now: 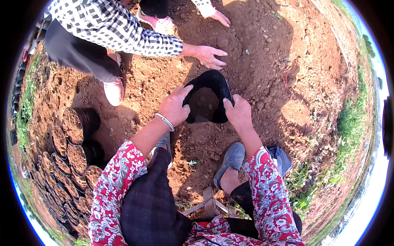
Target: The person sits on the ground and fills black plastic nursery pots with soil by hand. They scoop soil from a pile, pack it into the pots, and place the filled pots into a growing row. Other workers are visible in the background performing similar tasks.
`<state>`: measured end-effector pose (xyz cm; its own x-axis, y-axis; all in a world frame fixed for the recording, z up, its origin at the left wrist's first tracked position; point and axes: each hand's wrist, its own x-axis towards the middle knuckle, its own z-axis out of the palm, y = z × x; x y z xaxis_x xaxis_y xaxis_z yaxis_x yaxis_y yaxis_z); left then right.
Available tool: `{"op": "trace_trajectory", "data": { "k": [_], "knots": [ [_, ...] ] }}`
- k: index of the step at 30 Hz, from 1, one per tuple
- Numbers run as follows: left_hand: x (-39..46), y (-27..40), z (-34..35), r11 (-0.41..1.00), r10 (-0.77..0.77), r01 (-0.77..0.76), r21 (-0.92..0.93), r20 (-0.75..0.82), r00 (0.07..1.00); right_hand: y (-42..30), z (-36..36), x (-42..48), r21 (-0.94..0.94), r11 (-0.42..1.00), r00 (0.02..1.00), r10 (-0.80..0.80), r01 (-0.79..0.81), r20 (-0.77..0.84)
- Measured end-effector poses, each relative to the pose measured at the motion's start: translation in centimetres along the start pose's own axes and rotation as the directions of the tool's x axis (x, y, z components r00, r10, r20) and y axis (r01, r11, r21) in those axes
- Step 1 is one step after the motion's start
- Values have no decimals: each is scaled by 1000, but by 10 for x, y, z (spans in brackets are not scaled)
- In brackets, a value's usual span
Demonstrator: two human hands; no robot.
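A black plastic grow bag (224,87) stands before me with its mouth spread wide, some loose brown soil (203,103) visible inside. My left hand (175,104) pinches the left side of its rim between thumb and fingers; a silver-coloured bangle circles that wrist. On the opposite side, my right hand (238,112) grips the rim with the thumb uppermost. Just beyond the bag, a co-worker's hand (211,57) hovers at or touches the soil, fingers spread; I cannot tell which. The co-worker's other hand (220,17) lies farther off, over the dirt mound (255,40).
Rows of soil-filled black grow bags (74,126) stand at the left. The co-worker's shoe (114,92) is planted ahead on the left. A wooden stool (209,203) shows beneath me, and a dark plastic bag (280,158) lies by my right arm. Grass (354,123) borders the right side.
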<state>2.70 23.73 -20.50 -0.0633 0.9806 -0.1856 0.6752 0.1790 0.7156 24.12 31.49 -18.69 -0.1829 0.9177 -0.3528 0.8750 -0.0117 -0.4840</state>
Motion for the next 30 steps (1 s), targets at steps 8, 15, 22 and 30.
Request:
{"op": "trace_trajectory", "data": {
  "k": [8,15,22,30],
  "knots": [
    [-2,7,-2,1000,-27,27,0,23,999,7,6,-11,32,999,995,-25,23,93],
    [-3,5,-2,999,-9,9,-38,6,1000,10,7,-9,175,983,998,-59,63,-33],
    [-4,1,0,990,-23,19,-139,-23,999,9,11,-7,282,959,1000,12,-10,-5],
    [2,-4,-10,951,-179,225,-214,213,960,35,18,0,319,948,999,26,-16,-28]
  ]
}}
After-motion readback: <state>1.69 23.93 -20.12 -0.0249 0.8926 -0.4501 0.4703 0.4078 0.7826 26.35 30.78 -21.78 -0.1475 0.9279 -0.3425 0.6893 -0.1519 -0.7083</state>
